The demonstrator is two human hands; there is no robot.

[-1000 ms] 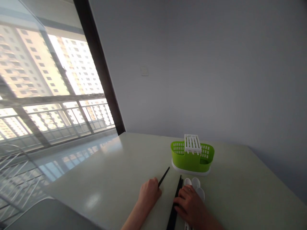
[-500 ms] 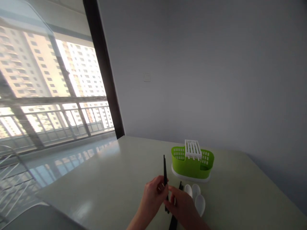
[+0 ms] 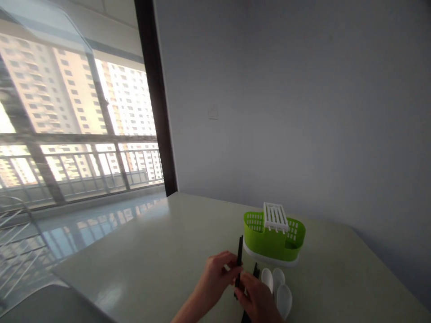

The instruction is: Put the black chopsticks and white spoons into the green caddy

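Observation:
Black chopsticks (image 3: pixel 239 251) stand roughly upright between my two hands, over the table's near part. My left hand (image 3: pixel 218 271) pinches them around the middle. Lower down, my right hand (image 3: pixel 254 294) has its fingers closed on the same chopsticks. More black chopsticks (image 3: pixel 256 270) lie on the table, partly hidden under my right hand. Beside that hand, to its right, are three white spoons (image 3: pixel 283 299), their handles out of sight. Beyond the hands sits a green basket (image 3: pixel 266 244) with a white base and a white slatted rack (image 3: pixel 276 216) across its top.
The pale table (image 3: pixel 151 251) reaches back to a grey wall (image 3: pixel 303 112). A grey chair back (image 3: pixel 50 305) stands at the lower left. Farther left are a metal rack (image 3: pixel 20 246) and large windows with a railing.
The chopsticks have tipped from leaning left to leaning slightly right, and their top sits lower. Both hands still hold them. The whole view has shifted a little.

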